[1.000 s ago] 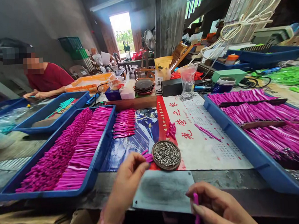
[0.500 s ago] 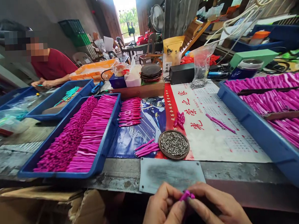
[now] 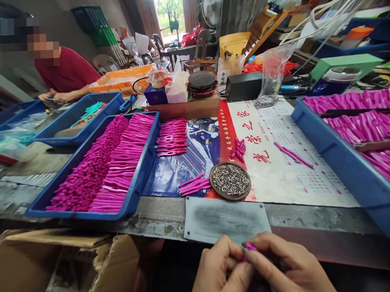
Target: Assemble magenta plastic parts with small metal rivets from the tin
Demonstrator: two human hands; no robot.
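My left hand (image 3: 220,272) and my right hand (image 3: 291,269) meet just below the table's near edge, both pinching one small magenta plastic piece (image 3: 250,247) between their fingertips; most of the piece is hidden by my fingers. Right in front of my hands lies a grey metal plate (image 3: 226,220). Behind it stands a round dish of small metal pins (image 3: 230,180), with a few loose magenta strips (image 3: 193,185) beside its left side.
A blue tray of magenta pieces (image 3: 101,173) lies at left and another blue tray (image 3: 359,143) at right. A row of magenta pieces (image 3: 171,136) rests on the printed calendar sheet (image 3: 279,159). An open cardboard box (image 3: 67,267) is below left. A person in red (image 3: 65,76) works at far left.
My left hand came back from beside the pin dish and joined my right hand on the magenta piece. The view tilted down, and both hands sank slightly lower in the picture.
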